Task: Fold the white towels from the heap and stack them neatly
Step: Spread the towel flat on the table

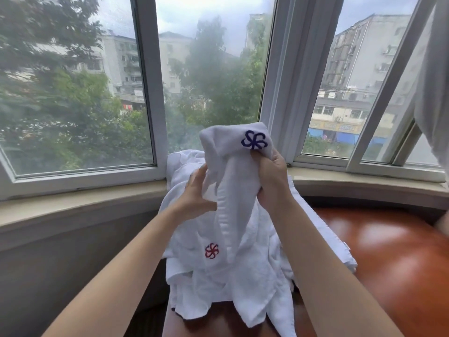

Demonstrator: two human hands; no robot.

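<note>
A white towel with a blue flower emblem [233, 166] is lifted in front of the window, hanging down in a narrow fold. My right hand [272, 176] grips it just under the emblem. My left hand [196, 190] pinches its left edge lower down. Beneath it lies a heap of white towels [218, 276], one showing a red flower emblem, draped over the left end of a glossy brown table [388, 251]. No folded stack is in view.
A curved beige window sill [85, 203] runs behind the heap below a white-framed bay window [150, 93]. A white curtain [435, 93] hangs at the far right. Left of the table a grey wall drops below the sill.
</note>
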